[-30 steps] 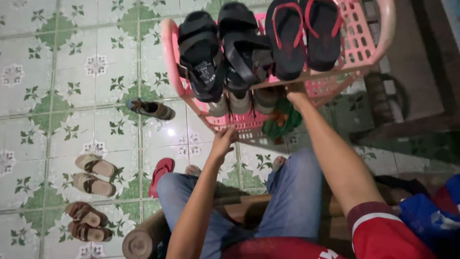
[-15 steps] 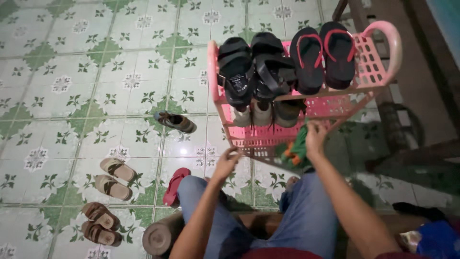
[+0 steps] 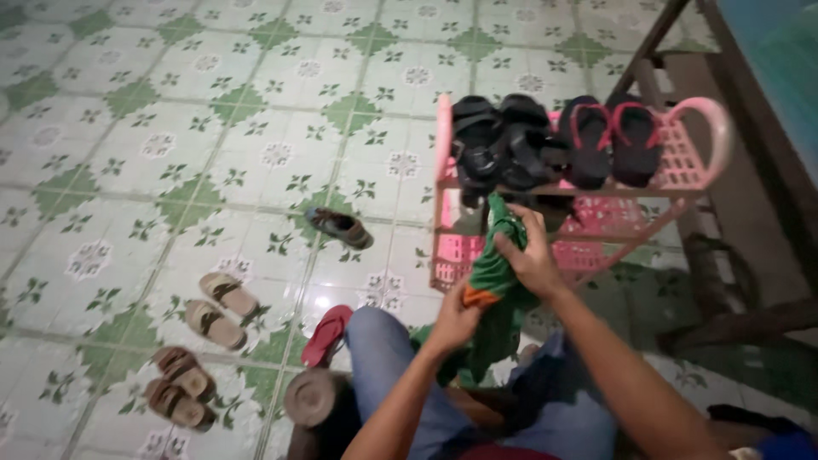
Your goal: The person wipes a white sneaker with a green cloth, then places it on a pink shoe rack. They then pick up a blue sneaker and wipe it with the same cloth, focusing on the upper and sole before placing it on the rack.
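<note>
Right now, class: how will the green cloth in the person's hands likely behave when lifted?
Probably floppy: the green cloth bunches and droops between the right hand and left hand. Likely light, since its loose end hangs freely. Unlikely to slip, as the folds give the fingers grip.

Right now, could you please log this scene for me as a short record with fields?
Left hand: grips lower part of green cloth
Right hand: grips cloth higher up
Pink shoe rack: top shelf holds black sandals and red-strapped flip-flops
Tiled floor: tan sandals, brown sandals, red flip-flop, one dark shoe
</note>
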